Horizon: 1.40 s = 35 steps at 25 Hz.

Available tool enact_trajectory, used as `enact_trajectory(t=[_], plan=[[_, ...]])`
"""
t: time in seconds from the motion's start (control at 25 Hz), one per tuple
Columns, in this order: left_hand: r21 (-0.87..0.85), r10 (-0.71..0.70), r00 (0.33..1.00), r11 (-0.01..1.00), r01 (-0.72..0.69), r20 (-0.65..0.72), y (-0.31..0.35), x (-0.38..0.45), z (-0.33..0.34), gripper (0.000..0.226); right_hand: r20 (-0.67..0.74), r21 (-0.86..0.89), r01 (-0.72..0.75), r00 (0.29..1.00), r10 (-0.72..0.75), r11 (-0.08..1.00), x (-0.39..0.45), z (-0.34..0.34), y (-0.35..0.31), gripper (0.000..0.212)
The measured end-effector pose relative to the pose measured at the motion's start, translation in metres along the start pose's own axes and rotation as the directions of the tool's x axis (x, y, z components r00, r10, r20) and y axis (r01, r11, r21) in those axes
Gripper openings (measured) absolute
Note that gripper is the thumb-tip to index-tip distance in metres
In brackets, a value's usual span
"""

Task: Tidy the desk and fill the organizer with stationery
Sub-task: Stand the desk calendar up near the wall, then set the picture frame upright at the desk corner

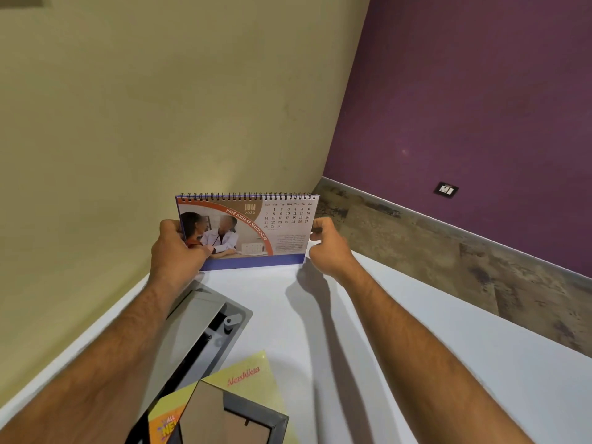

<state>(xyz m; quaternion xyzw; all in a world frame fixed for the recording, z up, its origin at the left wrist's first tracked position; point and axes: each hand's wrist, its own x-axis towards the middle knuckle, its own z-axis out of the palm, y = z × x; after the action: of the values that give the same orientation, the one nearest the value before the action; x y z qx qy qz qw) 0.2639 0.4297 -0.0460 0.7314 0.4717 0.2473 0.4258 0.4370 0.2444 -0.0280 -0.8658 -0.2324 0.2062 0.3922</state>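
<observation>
Left hand grips desk calendar, "JUN 2026", "HAVE REGULAR HEALTH CHECKS"; right hand pinches its right edge. Yellow "Akashikaa" book nearby.

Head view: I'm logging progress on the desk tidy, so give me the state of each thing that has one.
Desk calendar: upright at the far end of the desk, open at June.
Left hand: grips the calendar's left edge.
Right hand: at the calendar's right edge, fingers curled; contact unclear.
Grey tray: lies flat under the left forearm.
Yellow booklet: lies flat, closed.
Picture frame: lies on the booklet, back up.
</observation>
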Motion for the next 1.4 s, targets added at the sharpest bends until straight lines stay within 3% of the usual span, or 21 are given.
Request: enact_trajectory(t=[0.28, 0.6, 0.76, 0.96, 1.16, 1.28, 1.4], plan=[[-0.014, -0.015, 0.998, 1.0, 0.014, -0.062, 0.014, -0.02, -0.034, 0.068, -0.127, -0.008, -0.081, 0.989, 0.079, 0.997, -0.046, -0.018, -0.005, 0.062], [-0.07, 0.122, 0.992, 0.99, -0.121, 0.019, 0.035, -0.092, -0.064, 0.047, -0.176, 0.155, -0.142, 0.97, 0.168, 0.978, -0.144, -0.008, -0.017, 0.055], [-0.099, 0.053, 0.976, 0.995, -0.033, 0.213, 0.025, -0.142, -0.072, 0.037, -0.126, 0.196, -0.194, 0.967, 0.221, 0.961, -0.212, 0.018, -0.008, 0.051], [-0.048, -0.153, 0.876, 0.979, 0.196, 0.457, -0.018, -0.203, -0.076, 0.063, 0.045, 0.361, -0.427, 0.896, 0.442, 0.829, -0.294, 0.066, 0.007, 0.04], [0.089, -0.261, 0.83, 0.964, 0.25, 0.493, -0.059, -0.25, -0.076, 0.091, 0.146, 0.375, -0.55, 0.83, 0.538, 0.747, -0.326, 0.097, 0.013, 0.022], [0.192, -0.297, 0.841, 0.953, 0.233, 0.452, -0.069, -0.257, -0.075, 0.107, 0.184, 0.383, -0.577, 0.813, 0.553, 0.721, -0.33, 0.106, 0.012, 0.026], [0.232, -0.292, 0.866, 0.949, 0.211, 0.405, -0.064, -0.262, -0.074, 0.092, 0.193, 0.417, -0.581, 0.808, 0.557, 0.699, -0.331, 0.111, 0.018, 0.029]])
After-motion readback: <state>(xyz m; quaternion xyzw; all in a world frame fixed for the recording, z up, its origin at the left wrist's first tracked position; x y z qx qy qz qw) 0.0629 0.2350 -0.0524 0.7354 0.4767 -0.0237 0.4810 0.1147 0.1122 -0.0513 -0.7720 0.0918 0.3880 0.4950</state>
